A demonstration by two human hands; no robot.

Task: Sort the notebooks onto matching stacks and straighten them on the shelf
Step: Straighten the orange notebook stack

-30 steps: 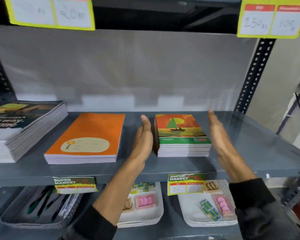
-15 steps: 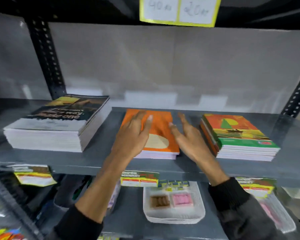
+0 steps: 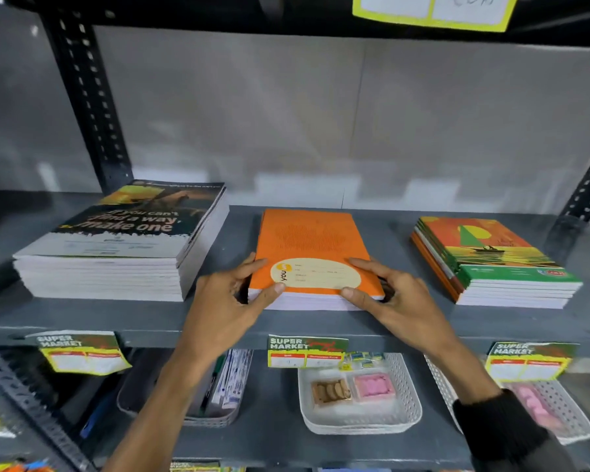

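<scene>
The orange notebook stack (image 3: pixel 312 258) is being held at its two front corners on the grey shelf (image 3: pixel 218 321). The left hand (image 3: pixel 232 301) is being pressed on the left corner, thumb on the cover and fingers down the side. The right hand (image 3: pixel 395 298) is being wrapped around the right corner the same way. The cover is smooth and flat, with a pale oval label (image 3: pixel 315 273). The white page edges are being lined up underneath.

Lower shelf: white basket (image 3: pixel 407 408) holding pink erasers (image 3: pixel 374 386); grey tray (image 3: pixel 198 419) of pens; price tags (image 3: pixel 307 351) above.
</scene>
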